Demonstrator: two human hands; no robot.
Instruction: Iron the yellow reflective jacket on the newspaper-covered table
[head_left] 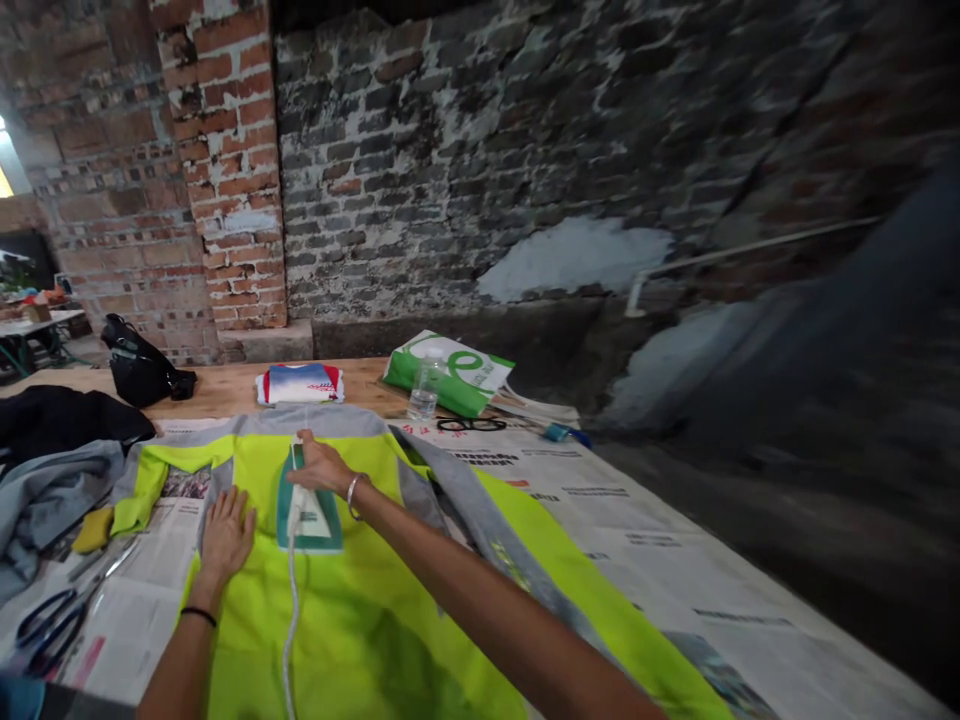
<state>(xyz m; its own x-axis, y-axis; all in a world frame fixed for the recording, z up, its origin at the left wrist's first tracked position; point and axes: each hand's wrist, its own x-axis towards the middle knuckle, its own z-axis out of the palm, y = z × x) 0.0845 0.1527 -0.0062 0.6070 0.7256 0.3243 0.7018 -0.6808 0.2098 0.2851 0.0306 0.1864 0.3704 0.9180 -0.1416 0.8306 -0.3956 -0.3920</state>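
A neon-yellow and grey long-sleeved garment (337, 600) lies spread out on newspaper. My right hand (321, 466), with a silver bangle at the wrist, is wrapped round the handle of a teal and white clothes iron (310, 522). The iron rests on the garment's upper part, and its white cord (291, 620) trails toward me. To the left of the iron, my left hand (227, 533) lies flat on the garment near its side edge, fingers stretched out. A black band circles that wrist. The iron's underside is hidden.
Scissors (54, 622) and a yellow sponge-like piece (94, 530) lie at left beside grey cloth (56, 505). Behind are a black bag (142, 365), a folded packet (301, 384), a clear bottle (424, 388), a green-white bag (454, 378) and glasses (471, 425). A brick wall (420, 170) stands beyond.
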